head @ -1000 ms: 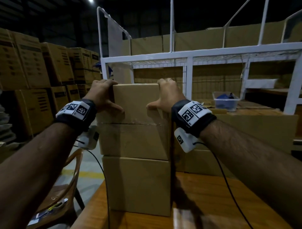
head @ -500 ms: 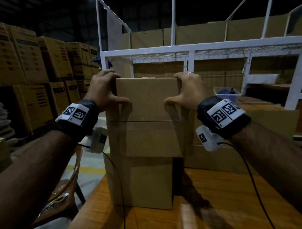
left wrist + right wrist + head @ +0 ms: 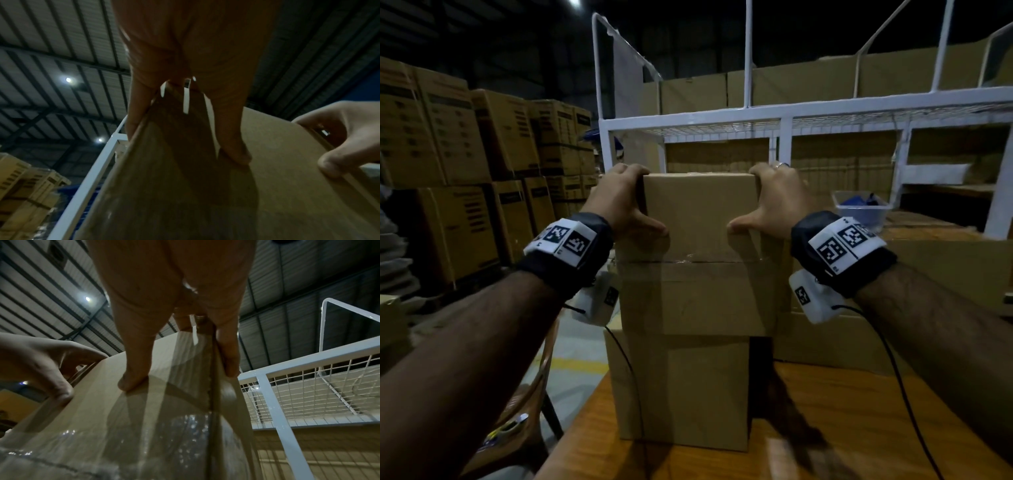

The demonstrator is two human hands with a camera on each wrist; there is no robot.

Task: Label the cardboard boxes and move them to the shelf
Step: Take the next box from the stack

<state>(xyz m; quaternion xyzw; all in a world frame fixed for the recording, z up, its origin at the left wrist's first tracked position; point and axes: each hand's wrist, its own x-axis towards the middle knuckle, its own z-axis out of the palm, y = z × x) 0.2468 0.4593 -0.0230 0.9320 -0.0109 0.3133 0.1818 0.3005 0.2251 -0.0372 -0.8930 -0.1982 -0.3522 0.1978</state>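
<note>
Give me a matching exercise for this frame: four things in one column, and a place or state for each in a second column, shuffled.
Things:
1. top cardboard box
2. bottom cardboard box
3. clear plastic tub
4. white wire shelf

Places or states:
A. stands on the wooden table
B. gripped on both sides by the left hand and the right hand
C. rises behind the box stack
D. sits far right, blue items inside

Pairs: 1-B, 2-A, 3-D, 4-C

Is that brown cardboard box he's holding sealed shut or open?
Sealed shut. The brown cardboard box has its flaps closed, with shiny clear tape running over the seam; both hands grip its sides.
</note>
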